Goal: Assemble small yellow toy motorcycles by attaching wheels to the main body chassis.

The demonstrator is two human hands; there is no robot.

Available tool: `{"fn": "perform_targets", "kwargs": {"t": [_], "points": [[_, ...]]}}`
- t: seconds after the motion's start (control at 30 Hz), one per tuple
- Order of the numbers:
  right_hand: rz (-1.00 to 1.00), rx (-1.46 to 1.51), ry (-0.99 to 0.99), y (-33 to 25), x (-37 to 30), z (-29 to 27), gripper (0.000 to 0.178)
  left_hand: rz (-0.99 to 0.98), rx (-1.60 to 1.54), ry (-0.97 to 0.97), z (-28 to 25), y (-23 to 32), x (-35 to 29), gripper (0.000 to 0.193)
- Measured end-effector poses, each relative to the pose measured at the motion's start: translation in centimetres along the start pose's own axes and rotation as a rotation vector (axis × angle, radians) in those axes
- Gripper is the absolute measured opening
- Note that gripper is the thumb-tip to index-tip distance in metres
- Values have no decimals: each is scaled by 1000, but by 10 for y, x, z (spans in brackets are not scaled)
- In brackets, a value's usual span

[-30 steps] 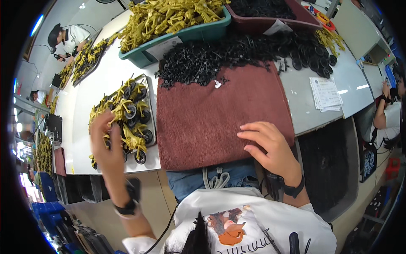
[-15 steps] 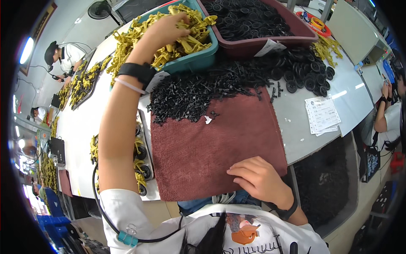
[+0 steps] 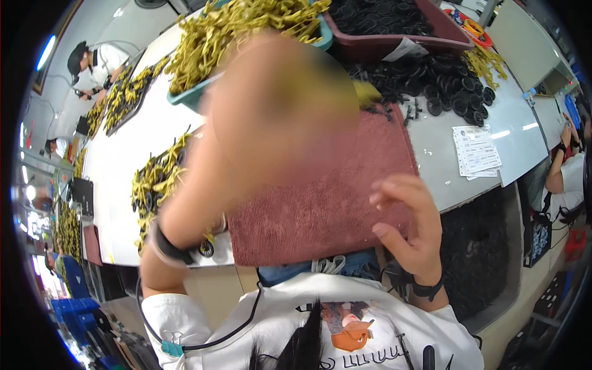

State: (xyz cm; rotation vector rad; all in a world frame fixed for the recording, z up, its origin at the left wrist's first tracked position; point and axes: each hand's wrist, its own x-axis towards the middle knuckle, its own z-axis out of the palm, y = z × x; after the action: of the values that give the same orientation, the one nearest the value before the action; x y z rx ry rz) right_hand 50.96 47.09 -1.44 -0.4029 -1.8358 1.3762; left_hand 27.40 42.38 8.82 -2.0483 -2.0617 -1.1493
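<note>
My left hand [image 3: 259,105] is smeared by motion above the far left part of the reddish-brown cloth mat [image 3: 302,228]. A blurred yellow toy bike part [image 3: 367,92] sticks out beyond its fingers, over the black pieces, and appears held in them. The fingers themselves cannot be made out. My right hand [image 3: 413,225] hovers over the mat's right edge, fingers curved and thumb apart, nothing between them. Behind my left hand stands a teal bin [image 3: 185,97] heaped with yellow plastic parts [image 3: 246,18]. Small black plastic pieces [image 3: 379,80] lie along the mat's far edge, partly hidden.
A maroon bin [image 3: 394,44] of black wheels stands far right, with loose wheels [image 3: 456,92] before it. Printed papers [image 3: 478,151] lie on the right of the table. At left, yellow bikes with black wheels [image 3: 154,179] fill a tray. Co-workers [image 3: 105,68] sit at both sides.
My left hand has left the teal bin and swung back toward the mat with a yellow part. My right hand has lifted, and its fingers have spread. The view has shifted slightly.
</note>
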Motion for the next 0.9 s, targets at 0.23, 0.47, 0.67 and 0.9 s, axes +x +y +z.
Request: {"fn": "perform_targets", "kwargs": {"t": [0.23,0.47,0.67,0.9], "points": [[-356,-338,-69,-6,10,38,56,-182,-1139,-119,58,33,-125,64],[-211,-86,-202,6,1,54,46,-61,-639,-148,54,3,-156,76],[115,610,-289,9,-5,81,52,52,-110,117,58,-27,-175,78],[-361,-195,-361,3,4,92,34,-247,-700,120,68,-20,-190,81]]}}
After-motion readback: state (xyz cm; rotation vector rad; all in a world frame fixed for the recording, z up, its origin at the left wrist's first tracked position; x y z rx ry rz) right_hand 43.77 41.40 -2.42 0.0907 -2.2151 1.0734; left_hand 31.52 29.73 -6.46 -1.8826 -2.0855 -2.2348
